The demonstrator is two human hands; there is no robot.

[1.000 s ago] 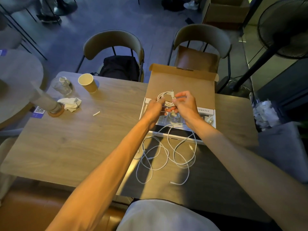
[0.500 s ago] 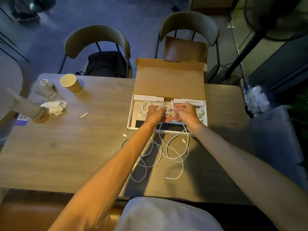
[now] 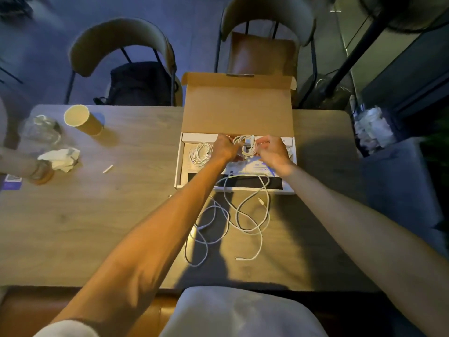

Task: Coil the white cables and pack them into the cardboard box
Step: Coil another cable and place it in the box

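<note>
An open cardboard box [image 3: 237, 110] lies on the far side of the wooden table, its lid standing up. Over the box, my left hand [image 3: 227, 149] and my right hand [image 3: 272, 152] both grip one small coil of white cable [image 3: 246, 145] between them. Another coiled white cable [image 3: 200, 154] lies inside the box at its left end. Loose white cables [image 3: 243, 215] sprawl in loops on the table in front of the box, one strand running up over the box's near rim.
A paper cup [image 3: 82, 119], a clear glass bottle [image 3: 45, 128] and a crumpled tissue [image 3: 60, 158] sit at the table's left. Two chairs stand behind the table, one with a black bag [image 3: 141, 83]. A fan stand [image 3: 359, 42] rises at the right.
Both hands with the coil have come down from above the box lid's edge to just over the box interior. The camera tilted, so the table sits lower in view.
</note>
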